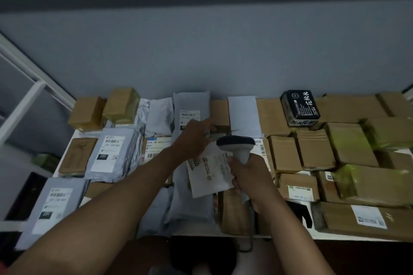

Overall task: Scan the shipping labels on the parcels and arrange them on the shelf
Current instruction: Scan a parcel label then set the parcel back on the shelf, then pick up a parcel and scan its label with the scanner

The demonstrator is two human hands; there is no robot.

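My right hand (248,176) grips the handle of a grey barcode scanner (237,144), its dark head pointing away from me. Just under it lies a white mailer (210,172) with a shipping label, tilted on top of other parcels. My left hand (194,138) reaches over the far end of this mailer with fingers spread and fairly straight; whether it touches the mailer is unclear. Behind the hand a grey poly mailer (190,107) with a label leans at the wall.
The white shelf (290,236) is packed with parcels: brown cartons (312,149) on the right, grey mailers marked 231 (111,152) on the left, a black printed packet (299,107) at the back. A white shelf frame (29,100) rises at left, with the grey wall behind.
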